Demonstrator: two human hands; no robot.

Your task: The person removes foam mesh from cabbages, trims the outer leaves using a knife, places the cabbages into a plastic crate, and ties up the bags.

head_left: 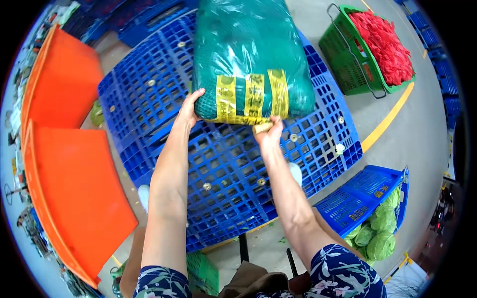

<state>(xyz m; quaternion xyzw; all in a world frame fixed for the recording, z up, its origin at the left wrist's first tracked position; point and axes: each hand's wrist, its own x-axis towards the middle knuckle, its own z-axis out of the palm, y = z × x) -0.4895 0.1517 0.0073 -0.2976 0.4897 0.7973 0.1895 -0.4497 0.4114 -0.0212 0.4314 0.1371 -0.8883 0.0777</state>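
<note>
A large green bundle of what looks like netting (248,44), wrapped in clear plastic, lies over the far part of a blue plastic pallet (218,174). Strips of yellow printed tape (254,94) run over its near end. My left hand (189,110) grips the bundle's near left corner, thumb on top and the other fingers mostly hidden. At the near edge, my right hand (271,133) is closed around a small yellow-tan tape roll (262,128), close against the taped end.
Orange bins (79,188) stand at the left. A green crate (355,74) of red netting is at the upper right. At the lower right, a blue crate (362,198) holds several cabbages (381,233). Blue crates (149,25) line the back.
</note>
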